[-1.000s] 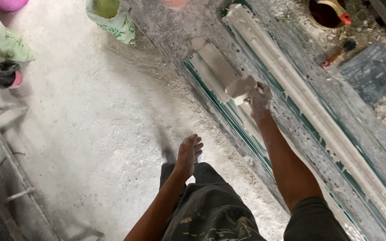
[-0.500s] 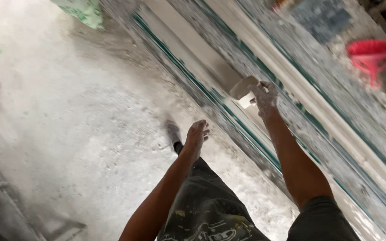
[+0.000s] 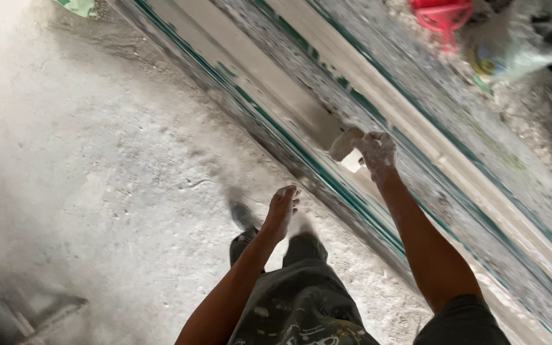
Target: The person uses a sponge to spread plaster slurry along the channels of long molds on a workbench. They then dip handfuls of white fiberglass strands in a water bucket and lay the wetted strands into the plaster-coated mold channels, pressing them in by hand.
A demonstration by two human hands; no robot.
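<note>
Plaster-dusted fingers (image 3: 373,145) of the right hand (image 3: 378,155) curl tight around a flat scraper blade (image 3: 345,143), its edge pressed on the long pale moulding strip (image 3: 269,83) (green-edged bench beneath). Left hand (image 3: 282,211) hangs loose, fingers together, touching nothing, above the dusty concrete floor (image 3: 97,160).

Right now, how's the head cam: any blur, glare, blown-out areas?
Head view: motion blur throughout, strongest on the red object and sack at top right; floor washed out by bright light at left; right hand with the scraper and empty left hand stay readable, edges soft.
</note>
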